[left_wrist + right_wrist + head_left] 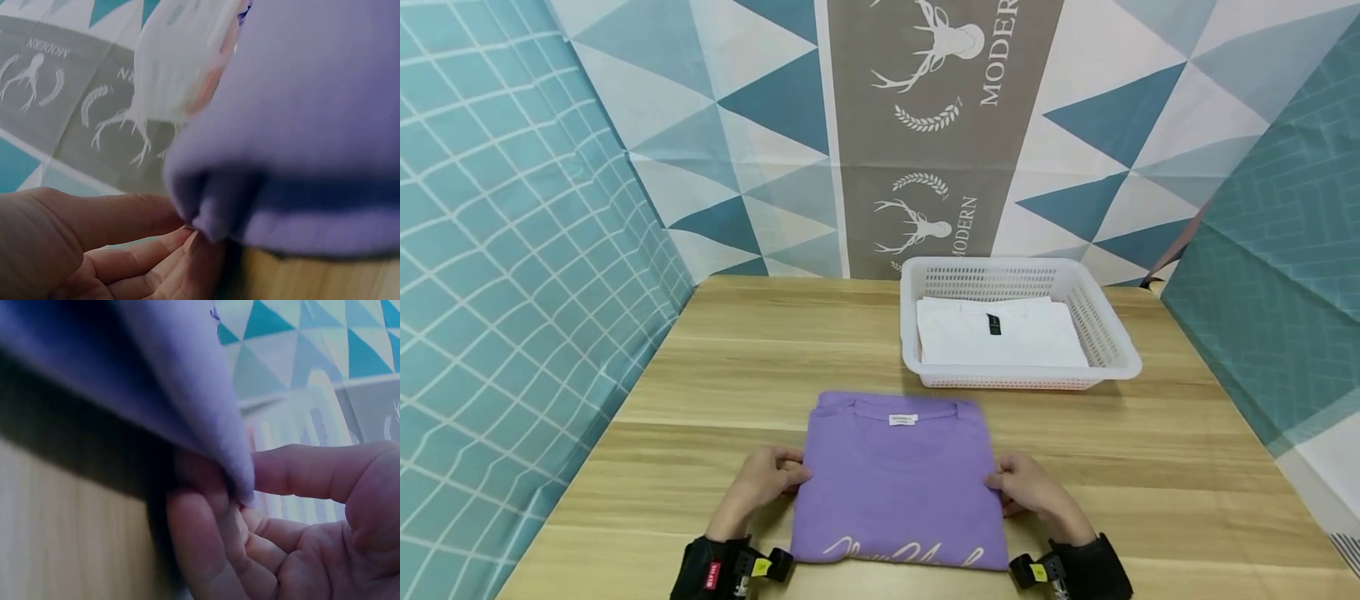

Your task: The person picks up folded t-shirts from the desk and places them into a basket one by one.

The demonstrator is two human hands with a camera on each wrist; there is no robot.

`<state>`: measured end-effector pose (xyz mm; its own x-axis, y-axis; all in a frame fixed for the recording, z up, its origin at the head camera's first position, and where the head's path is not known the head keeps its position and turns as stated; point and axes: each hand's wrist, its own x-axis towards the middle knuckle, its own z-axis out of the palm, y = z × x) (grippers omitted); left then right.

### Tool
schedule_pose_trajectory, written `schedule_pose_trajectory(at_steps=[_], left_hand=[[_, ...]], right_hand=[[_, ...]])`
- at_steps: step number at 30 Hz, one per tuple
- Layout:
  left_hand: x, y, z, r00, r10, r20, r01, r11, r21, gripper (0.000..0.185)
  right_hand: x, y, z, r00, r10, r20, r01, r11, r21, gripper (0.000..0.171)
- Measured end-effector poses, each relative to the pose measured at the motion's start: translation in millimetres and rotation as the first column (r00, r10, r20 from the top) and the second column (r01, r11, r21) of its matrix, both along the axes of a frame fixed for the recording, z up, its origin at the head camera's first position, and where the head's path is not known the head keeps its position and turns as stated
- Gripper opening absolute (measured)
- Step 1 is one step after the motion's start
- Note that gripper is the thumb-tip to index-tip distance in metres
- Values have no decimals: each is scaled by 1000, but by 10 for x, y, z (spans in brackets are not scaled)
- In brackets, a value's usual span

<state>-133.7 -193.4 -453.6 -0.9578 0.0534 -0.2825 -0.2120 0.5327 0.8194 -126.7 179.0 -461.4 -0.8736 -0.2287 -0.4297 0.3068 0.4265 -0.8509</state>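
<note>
A folded purple T-shirt with a white neck label and pale script lettering lies in front of me, collar toward the far side. My left hand pinches its left edge, thumb on top; in the left wrist view the thumb and fingers meet at the folded purple cloth. At the opposite edge my right hand pinches the shirt the same way. The right wrist view shows the cloth between thumb and fingers, with a dark shadow under it.
A white perforated plastic basket stands at the back right of the wooden table. Inside it lies a folded white garment with a black label. Patterned cloths hang behind and at both sides.
</note>
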Motion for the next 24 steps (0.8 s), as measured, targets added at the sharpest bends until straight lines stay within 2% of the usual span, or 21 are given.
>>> schedule_pose_trajectory(at_steps=[5,9,12,16,19,24], left_hand=[[14,134,-12,996,-85,6,85,993,79,36],[10,205,-11,994,-107,19,105,989,105,37],[4,228,-7,996,-85,37,81,993,87,35],[-37,271,8,997,-19,68,15,998,68,38],[-103,313,29,998,27,57,-30,998,54,44],[-278,374,83,999,39,8,-39,999,7,48]], right_hand=[[49,218,13,1000,25,-8,-25,999,21,21],[76,305,29,1000,25,3,-25,999,33,19],[67,314,45,1000,8,12,-8,999,38,21],[-3,298,82,999,-38,31,36,998,49,26],[-79,279,117,995,-87,41,84,994,66,22],[-225,238,162,990,-139,33,135,986,94,23]])
